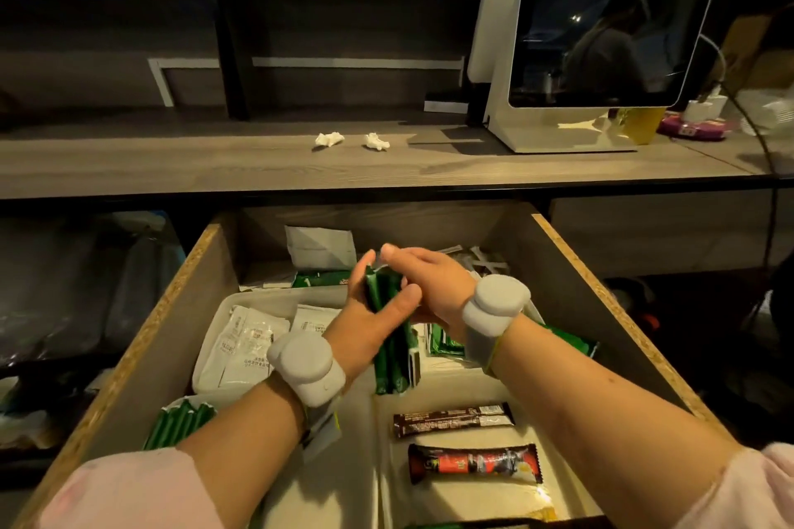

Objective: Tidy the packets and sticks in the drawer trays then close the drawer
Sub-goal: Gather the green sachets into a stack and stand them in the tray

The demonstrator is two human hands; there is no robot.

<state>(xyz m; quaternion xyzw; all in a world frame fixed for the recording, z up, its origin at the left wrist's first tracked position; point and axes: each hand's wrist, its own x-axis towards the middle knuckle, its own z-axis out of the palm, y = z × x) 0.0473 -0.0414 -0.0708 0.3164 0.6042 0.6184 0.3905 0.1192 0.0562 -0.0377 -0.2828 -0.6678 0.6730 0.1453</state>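
While both hands grip green sticks (389,331), trays (206,361) hold packets (240,346).

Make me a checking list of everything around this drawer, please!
Surface: wooden counter above the open drawer.
Job's things: green sticks bunched in both hands; white packets in the left tray; brown stick and red stick in the right tray.
Clutter: two crumpled tissues on the counter.
Grippers: left hand and right hand closed around the green sticks.
Cables: dark cable at far right.
Surroundings: screen, windows behind.
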